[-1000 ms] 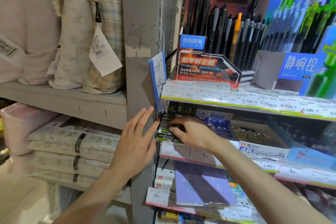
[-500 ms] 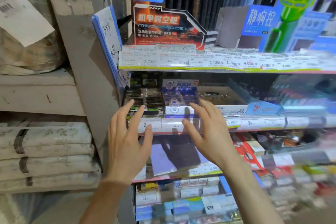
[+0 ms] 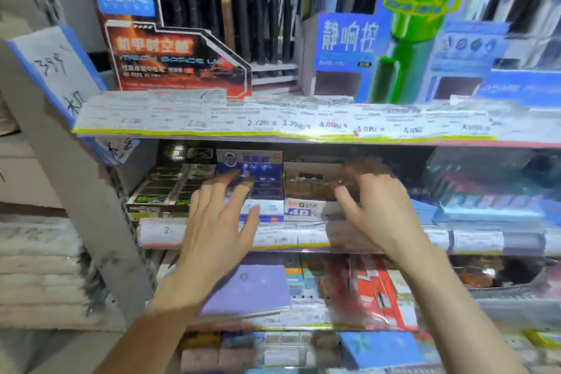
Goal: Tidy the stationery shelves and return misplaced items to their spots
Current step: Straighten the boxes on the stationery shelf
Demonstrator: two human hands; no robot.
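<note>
The picture is blurred by motion. My left hand (image 3: pixel 217 232) is spread open with straight fingers in front of the blue eraser box (image 3: pixel 253 179) on the middle shelf. My right hand (image 3: pixel 375 209) is open too, fingers reaching over the brown 4B box (image 3: pixel 306 191) beside it. Neither hand holds anything. A dark box of small packs (image 3: pixel 165 188) stands left of the blue box. On the shelf below, a purple notebook (image 3: pixel 252 288) lies flat, partly behind my left wrist.
The top shelf carries black pens in an orange display box (image 3: pixel 179 61) and a blue-green display (image 3: pixel 403 48). Price-tag strips (image 3: pixel 273 121) line the shelf edges. A grey upright (image 3: pixel 76 191) stands at left, with folded bedding (image 3: pixel 39 267) beyond it. Blue packs (image 3: pixel 491 200) lie at right.
Both hands have moved up and to the right, from the shelf's left end to the blue and brown boxes. The view has drawn closer to the shelves.
</note>
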